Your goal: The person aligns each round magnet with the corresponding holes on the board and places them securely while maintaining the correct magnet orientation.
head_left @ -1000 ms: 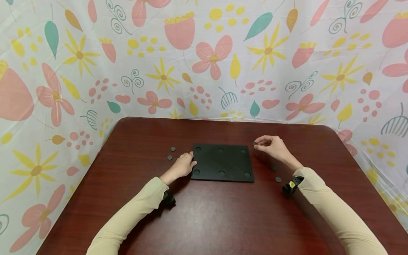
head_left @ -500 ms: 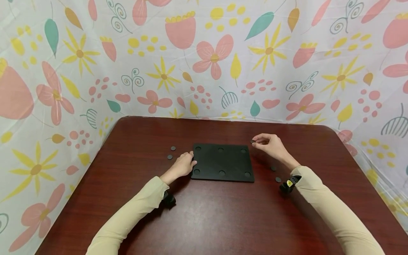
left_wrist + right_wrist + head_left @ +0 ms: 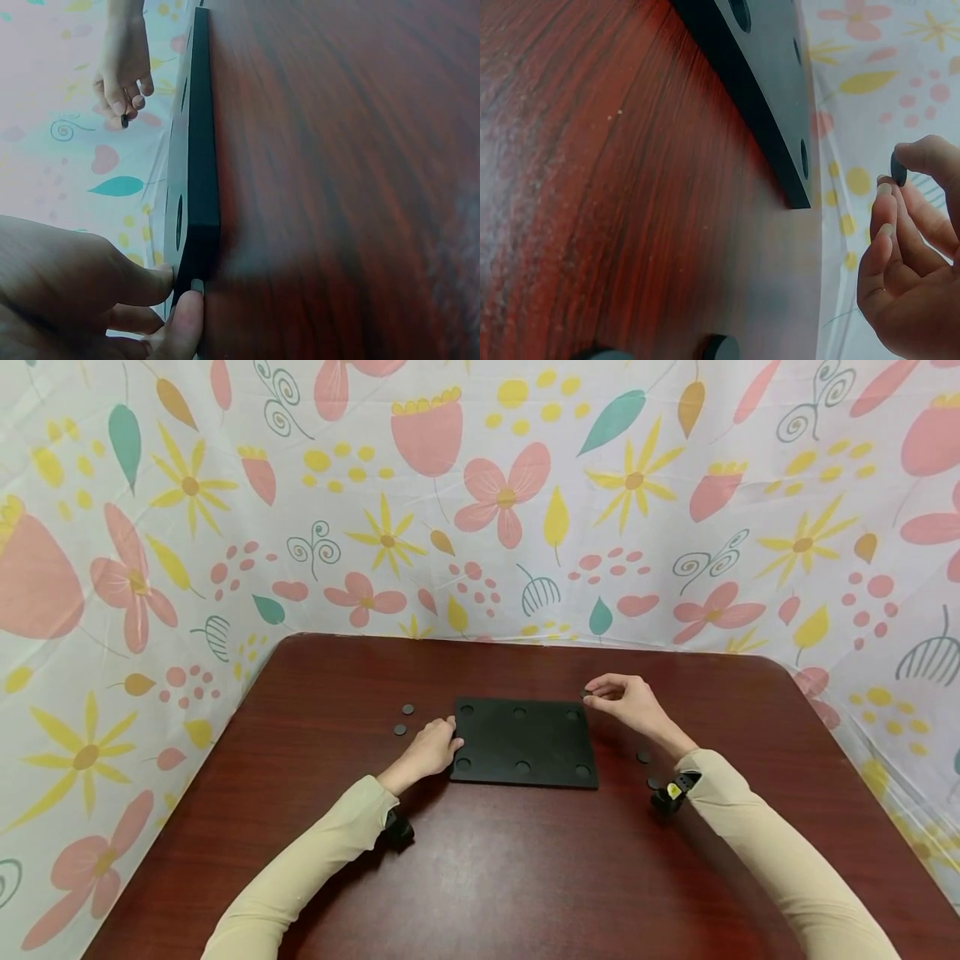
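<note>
A flat black rectangular board (image 3: pixel 555 743) with several round recesses along its two long sides lies on the table. My left hand (image 3: pixel 431 749) grips its left edge; the left wrist view shows thumb and fingers pinching the board's corner area. Between thumb and fingertips, my right hand (image 3: pixel 630 703) pinches a small dark round disc (image 3: pixel 898 169). That hand is raised above the table, close to the board's far right corner and its recess (image 3: pixel 573 715). In the left wrist view the disc appears edge-on beneath the right fingers.
Two more dark discs, one farther (image 3: pixel 408 710) and one nearer (image 3: pixel 401 730), lie left of the board. Another pair, a disc (image 3: pixel 642 757) and a disc (image 3: pixel 653 782) partly behind the wrist camera, lies to the right. A flower-patterned curtain (image 3: pixel 495 568) stands behind the brown table (image 3: pixel 495 877).
My right hand has moved left and slightly away from me, carrying the disc toward the board's far right corner. The left hand and the board have stayed put.
</note>
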Demonstrator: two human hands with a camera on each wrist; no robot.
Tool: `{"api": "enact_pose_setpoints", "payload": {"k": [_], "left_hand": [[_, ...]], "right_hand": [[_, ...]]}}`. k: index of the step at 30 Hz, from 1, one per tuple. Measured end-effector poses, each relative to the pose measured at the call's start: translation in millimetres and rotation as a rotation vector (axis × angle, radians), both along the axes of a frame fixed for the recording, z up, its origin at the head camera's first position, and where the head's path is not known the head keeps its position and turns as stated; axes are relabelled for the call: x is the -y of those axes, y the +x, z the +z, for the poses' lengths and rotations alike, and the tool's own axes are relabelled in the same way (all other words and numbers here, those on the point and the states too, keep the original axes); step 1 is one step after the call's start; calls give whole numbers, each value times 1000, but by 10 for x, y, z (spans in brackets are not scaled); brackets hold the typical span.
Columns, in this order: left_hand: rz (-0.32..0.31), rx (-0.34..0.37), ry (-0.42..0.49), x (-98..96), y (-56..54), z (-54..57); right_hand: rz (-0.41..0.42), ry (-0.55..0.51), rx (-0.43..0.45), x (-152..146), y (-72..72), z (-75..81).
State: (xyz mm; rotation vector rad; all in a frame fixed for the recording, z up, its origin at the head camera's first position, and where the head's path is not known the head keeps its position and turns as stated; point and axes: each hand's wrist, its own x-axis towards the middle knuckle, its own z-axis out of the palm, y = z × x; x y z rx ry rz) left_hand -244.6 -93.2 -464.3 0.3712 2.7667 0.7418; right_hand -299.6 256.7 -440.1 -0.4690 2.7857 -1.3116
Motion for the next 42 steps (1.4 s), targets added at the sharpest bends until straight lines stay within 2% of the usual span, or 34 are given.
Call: {"api": "enact_pose_setpoints", "payload": {"k": [7, 10, 19, 27, 34, 38, 42], "left_hand": [[19, 20, -6, -7, 5, 5], [20, 14, -3, -7, 15, 8], [28, 6, -15, -23, 12, 2], [28, -22, -29, -43, 6, 33], [35, 0, -30, -49, -3, 48], [32, 2, -39, -59, -1, 45], [30, -5, -39, -55, 7, 30]], "right_hand": [[28, 1, 17, 202, 157, 231], [33, 17, 17, 239, 180, 262], [43, 17, 2, 120, -42, -52], [70, 20, -6, 139, -106, -50], [77, 30, 35, 359, 121, 359], [87, 30, 41, 353, 77, 294], [90, 22, 44, 310, -43, 107]]}}
